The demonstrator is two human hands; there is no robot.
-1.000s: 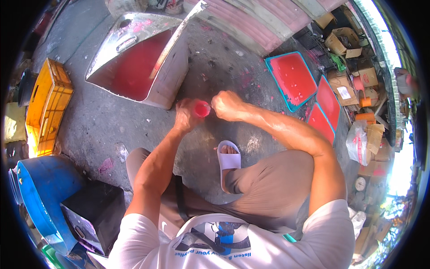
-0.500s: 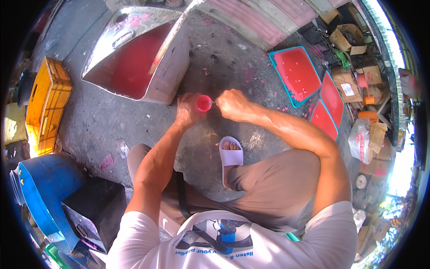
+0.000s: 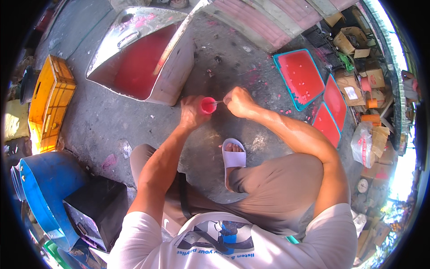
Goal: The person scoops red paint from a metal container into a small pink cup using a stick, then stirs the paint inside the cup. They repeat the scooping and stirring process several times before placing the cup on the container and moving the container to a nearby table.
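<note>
A small pink-red cup (image 3: 208, 106) is gripped in my left hand (image 3: 192, 113), its open mouth tipped toward the head view. My right hand (image 3: 240, 102) is closed on the end of a thin metal tool (image 3: 218, 102), which reaches across into the cup's mouth. The tool's tip is hidden inside the cup, so its kind cannot be told. Both hands are above the concrete floor (image 3: 174, 145), just right of a large grey-white bin (image 3: 174, 87) whose inside is coated red. A long red-stained pole (image 3: 179, 40) leans in that bin.
To the right lie a teal-rimmed tray (image 3: 290, 89) of red material with scattered red bits, and smaller red trays (image 3: 329, 123). Cardboard boxes (image 3: 349, 89) are piled beyond. At left stand a yellow crate (image 3: 49, 103), a blue drum (image 3: 49, 184) and a black box (image 3: 101, 201).
The view has shifted slightly. My right hand has drawn a little away from the cup, showing more of the thin tool. My left hand keeps its grip on the cup.
</note>
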